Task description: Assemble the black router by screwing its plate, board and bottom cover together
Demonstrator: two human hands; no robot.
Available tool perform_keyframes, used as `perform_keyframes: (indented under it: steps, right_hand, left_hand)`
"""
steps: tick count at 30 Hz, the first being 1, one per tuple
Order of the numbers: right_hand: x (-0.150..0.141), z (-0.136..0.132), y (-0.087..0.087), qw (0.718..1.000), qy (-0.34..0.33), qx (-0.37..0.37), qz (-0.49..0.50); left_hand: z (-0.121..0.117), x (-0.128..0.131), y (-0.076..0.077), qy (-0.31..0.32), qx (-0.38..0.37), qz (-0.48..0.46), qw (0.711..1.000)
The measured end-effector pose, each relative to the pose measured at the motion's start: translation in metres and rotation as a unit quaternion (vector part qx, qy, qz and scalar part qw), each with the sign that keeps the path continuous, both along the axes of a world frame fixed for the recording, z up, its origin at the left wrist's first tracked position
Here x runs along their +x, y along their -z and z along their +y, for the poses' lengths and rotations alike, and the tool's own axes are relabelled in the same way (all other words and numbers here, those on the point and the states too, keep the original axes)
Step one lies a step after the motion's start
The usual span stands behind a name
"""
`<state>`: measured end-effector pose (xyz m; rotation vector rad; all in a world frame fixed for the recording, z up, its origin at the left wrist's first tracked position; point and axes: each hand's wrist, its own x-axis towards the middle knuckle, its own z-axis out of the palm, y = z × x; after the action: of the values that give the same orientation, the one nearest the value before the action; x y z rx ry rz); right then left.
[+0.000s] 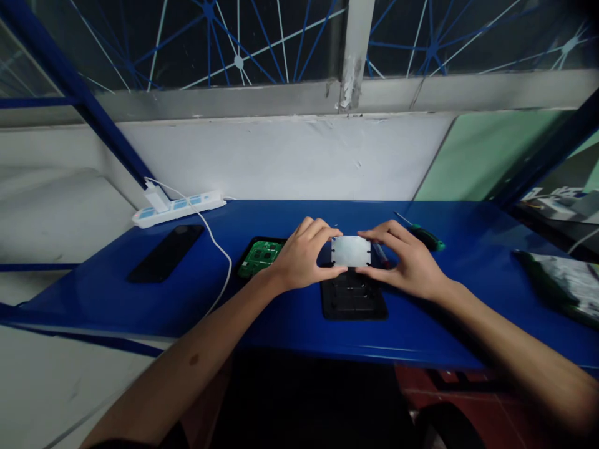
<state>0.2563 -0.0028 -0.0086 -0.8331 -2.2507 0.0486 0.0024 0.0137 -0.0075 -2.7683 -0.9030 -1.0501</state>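
A silvery metal plate (350,251) with small notches along its sides is held up between both hands. My left hand (303,255) pinches its left corners between thumb and fingers. On the other side, my right hand (406,259) grips the right corners in the same way. Below the plate a black plastic cover (354,299) with moulded ribs lies on the blue table; the plate and hands hide its far part. Behind my left hand sits a green circuit board (260,258) in a black housing, partly covered by that hand.
A green-handled screwdriver (427,238) lies behind my right hand. At the left are a black phone (166,254) and a white power strip (180,209) with a charger and its white cable (218,246). A plastic bag (564,280) rests at the right of the blue table (281,324).
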Motion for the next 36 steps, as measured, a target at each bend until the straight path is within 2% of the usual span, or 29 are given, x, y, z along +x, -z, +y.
perform_keyframes:
  steps: [7,18,28,36]
  right_hand:
    - [0.002,0.001,0.000,1.000,0.002,0.026,0.002]
    - [0.004,0.003,0.001,1.000,0.018,0.020,-0.012]
    - [-0.001,-0.001,0.003,0.999,0.002,0.027,-0.022]
    - [-0.007,-0.010,0.001,0.998,-0.022,0.054,-0.030]
  left_hand:
    - [0.000,0.000,-0.001,-0.003,0.035,0.005,0.999]
    - [0.000,-0.001,0.001,-0.013,0.032,0.025,0.999]
    - [0.000,-0.001,0.002,-0.046,0.058,0.113,0.991]
    - [-0.013,0.010,0.000,-0.017,0.073,0.102,0.992]
